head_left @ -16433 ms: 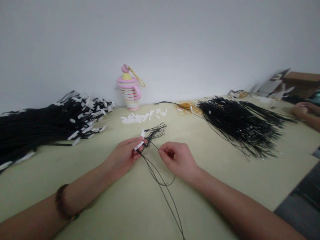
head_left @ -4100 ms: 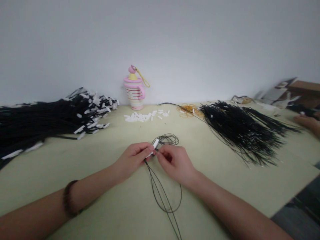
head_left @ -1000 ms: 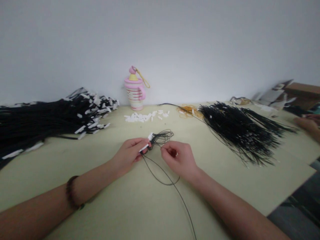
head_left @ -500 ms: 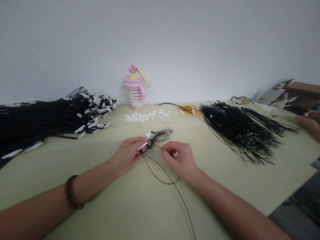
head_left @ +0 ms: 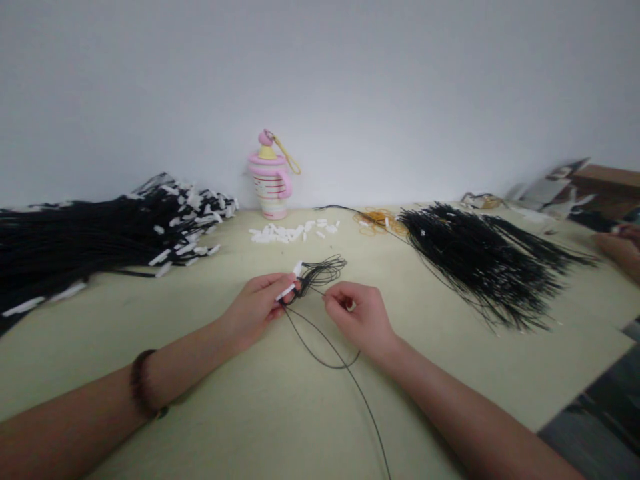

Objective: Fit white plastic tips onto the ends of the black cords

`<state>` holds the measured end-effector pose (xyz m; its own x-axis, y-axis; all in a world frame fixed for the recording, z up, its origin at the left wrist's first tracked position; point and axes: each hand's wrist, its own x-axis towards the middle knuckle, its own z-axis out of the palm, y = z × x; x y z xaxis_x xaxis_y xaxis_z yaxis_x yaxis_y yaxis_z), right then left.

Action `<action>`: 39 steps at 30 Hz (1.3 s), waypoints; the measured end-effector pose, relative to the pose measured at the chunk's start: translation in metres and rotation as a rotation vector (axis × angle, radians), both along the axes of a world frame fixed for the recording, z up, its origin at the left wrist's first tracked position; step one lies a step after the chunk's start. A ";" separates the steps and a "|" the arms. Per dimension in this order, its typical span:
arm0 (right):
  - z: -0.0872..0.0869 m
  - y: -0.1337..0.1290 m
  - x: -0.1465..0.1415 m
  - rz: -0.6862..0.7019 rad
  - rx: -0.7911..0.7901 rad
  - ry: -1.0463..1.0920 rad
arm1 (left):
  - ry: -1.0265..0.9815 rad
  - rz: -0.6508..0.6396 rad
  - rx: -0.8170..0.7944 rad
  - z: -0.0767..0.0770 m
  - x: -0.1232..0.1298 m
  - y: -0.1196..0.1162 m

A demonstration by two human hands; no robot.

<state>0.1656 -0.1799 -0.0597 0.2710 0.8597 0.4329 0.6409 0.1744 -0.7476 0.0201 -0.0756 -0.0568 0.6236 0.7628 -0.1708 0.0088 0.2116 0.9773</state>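
My left hand (head_left: 263, 301) is closed on a looped bundle of thin black cords (head_left: 323, 270), with white tube-like pieces (head_left: 286, 293) showing at its fingertips. Thumb and finger of my right hand (head_left: 360, 319) pinch one thin black cord (head_left: 318, 291) that runs out from the bundle. Below the hands a loose loop of cord (head_left: 325, 363) hangs, and a long end runs down past the lower edge of the view. My fingers hide where the cords meet the white pieces.
On the left lies a heap of black cords with white ends (head_left: 100, 233). Small white pieces (head_left: 283, 233) lie before a pink cup (head_left: 270, 187). Yellow rubber bands (head_left: 380, 220) and a pile of black cords (head_left: 480, 267) are on the right. Another person's hand (head_left: 620, 247) shows at the right edge.
My right hand has shifted very slightly to the right, still pinching the cord. My left hand and the bundle look the same.
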 end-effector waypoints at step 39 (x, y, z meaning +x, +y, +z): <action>-0.005 0.008 0.005 0.235 -0.169 0.431 | 0.014 0.065 0.261 0.023 -0.005 0.005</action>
